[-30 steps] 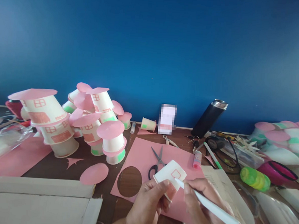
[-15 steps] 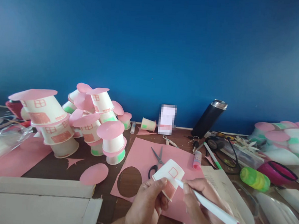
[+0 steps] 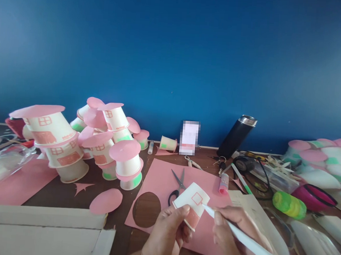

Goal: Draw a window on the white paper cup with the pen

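Note:
A white paper cup (image 3: 191, 196) lies tilted in my left hand (image 3: 168, 231), thumb on its side and fingers beneath. Drawn on the cup are a red square outline and a filled red patch near its rim. Between the fingers of my right hand (image 3: 234, 235) is a white marker (image 3: 246, 240), its tip at the lower right corner of the square. Under both hands spreads a pink paper sheet (image 3: 158, 176) with a round hole cut out. Scissors (image 3: 178, 183) with black handles rest on the sheet, partly hidden behind the cup.
Stacked cups with pink paper roofs (image 3: 57, 140) stand at the left, near a pink paper disc (image 3: 106, 201). A cardboard piece (image 3: 39, 235) lies front left. Behind are pliers (image 3: 193, 162) and a black flask (image 3: 236, 137). To the right are a glue stick (image 3: 223, 184) and a green-yellow roll (image 3: 289, 204).
The marker tip has shifted slightly from below the square to its lower right corner, the right hand moving a little right. My left hand keeps its hold on the cup.

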A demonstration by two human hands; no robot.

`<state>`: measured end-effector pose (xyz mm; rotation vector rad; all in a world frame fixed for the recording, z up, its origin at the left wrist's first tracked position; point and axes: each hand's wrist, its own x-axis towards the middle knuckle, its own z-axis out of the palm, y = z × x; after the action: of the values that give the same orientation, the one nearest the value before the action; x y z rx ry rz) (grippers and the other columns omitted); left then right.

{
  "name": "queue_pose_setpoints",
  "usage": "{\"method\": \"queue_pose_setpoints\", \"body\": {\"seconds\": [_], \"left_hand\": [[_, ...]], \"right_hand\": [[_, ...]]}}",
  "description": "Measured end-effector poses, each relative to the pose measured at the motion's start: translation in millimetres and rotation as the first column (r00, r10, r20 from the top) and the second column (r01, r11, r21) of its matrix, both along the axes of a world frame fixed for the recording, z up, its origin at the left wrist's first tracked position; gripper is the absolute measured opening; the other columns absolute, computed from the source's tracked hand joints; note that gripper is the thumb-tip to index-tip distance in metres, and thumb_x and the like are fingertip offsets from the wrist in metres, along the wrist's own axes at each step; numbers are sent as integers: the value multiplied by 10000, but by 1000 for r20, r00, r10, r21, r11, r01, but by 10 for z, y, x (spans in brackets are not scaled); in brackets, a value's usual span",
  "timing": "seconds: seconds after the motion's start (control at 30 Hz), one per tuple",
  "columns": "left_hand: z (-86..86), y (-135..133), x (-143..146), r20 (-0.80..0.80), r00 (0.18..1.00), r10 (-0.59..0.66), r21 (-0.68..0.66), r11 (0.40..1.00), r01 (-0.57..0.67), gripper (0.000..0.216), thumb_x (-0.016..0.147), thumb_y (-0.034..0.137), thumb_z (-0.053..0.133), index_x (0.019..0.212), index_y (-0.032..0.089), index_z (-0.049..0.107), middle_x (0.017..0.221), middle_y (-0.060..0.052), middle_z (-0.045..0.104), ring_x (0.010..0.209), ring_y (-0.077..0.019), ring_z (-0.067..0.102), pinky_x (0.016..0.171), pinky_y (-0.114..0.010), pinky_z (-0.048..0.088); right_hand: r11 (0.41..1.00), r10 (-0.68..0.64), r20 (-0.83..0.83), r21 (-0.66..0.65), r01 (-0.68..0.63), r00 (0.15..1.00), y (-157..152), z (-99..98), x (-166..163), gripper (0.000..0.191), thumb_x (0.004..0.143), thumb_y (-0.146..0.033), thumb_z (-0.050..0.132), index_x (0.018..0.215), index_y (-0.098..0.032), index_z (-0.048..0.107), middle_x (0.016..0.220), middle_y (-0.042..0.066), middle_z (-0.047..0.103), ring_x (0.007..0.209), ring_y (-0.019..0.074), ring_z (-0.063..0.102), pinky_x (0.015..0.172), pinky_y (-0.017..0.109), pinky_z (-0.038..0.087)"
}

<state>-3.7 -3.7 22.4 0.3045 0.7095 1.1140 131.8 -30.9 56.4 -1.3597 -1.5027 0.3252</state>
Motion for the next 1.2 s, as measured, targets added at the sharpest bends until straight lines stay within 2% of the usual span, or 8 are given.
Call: {"method": "queue_pose_setpoints", "body": {"seconds": [0.13, 0.3, 0.47, 0.63, 0.87, 1.2], "left_hand": [[-42, 11, 1, -38, 999, -7, 17, 1000, 7, 540, 488, 548, 911, 588, 134, 580, 463, 32, 507, 444, -63, 417, 483, -206, 276], [-98, 5, -1, -80, 996, -32, 90, 995, 39, 535, 574, 592, 864, 584, 134, 588, 466, 26, 508, 446, -66, 417, 482, -212, 265], [-73, -10, 15, -164, 985, -44, 142, 988, 67, 572, 568, 644, 836, 573, 128, 591, 454, 23, 494, 428, -63, 389, 471, -217, 246], [-73, 0, 12, -229, 972, -45, 157, 984, 82, 547, 591, 623, 829, 593, 133, 586, 474, 34, 486, 430, -59, 382, 469, -211, 249], [-83, -20, 9, -251, 967, -48, 194, 976, 99, 518, 651, 607, 800, 608, 133, 597, 513, 31, 492, 452, -59, 381, 472, -209, 264], [-45, -26, -6, -261, 964, -56, 199, 974, 111, 545, 635, 639, 795, 597, 138, 583, 484, 27, 490, 450, -63, 382, 468, -207, 258]], "right_hand": [[1000, -22, -34, 18, 23, 999, 34, 2, 47, 217, 940, -418, 586, 808, -247, 609, 573, -44, 519, 470, 134, 494, 450, 221, 419], [999, -31, 1, 10, 31, 1000, 65, 22, 53, 218, 936, -420, 584, 802, -248, 601, 577, -41, 539, 475, 135, 479, 444, 215, 418], [1000, 9, -27, 6, -9, 1000, 55, 33, 30, 225, 945, -417, 575, 804, -244, 601, 582, -44, 533, 474, 118, 472, 426, 201, 383], [1000, 17, -50, 6, -17, 999, 59, 36, 11, 243, 941, -421, 578, 792, -233, 615, 584, -29, 546, 477, 126, 483, 416, 209, 380], [1000, 26, -39, 14, -26, 999, 68, 35, 2, 223, 934, -405, 588, 798, -232, 625, 579, -38, 545, 460, 119, 478, 428, 214, 378], [1000, 25, -29, 18, -25, 999, 65, 48, -12, 205, 935, -392, 590, 796, -243, 611, 589, -55, 531, 462, 107, 450, 438, 210, 362]]}}
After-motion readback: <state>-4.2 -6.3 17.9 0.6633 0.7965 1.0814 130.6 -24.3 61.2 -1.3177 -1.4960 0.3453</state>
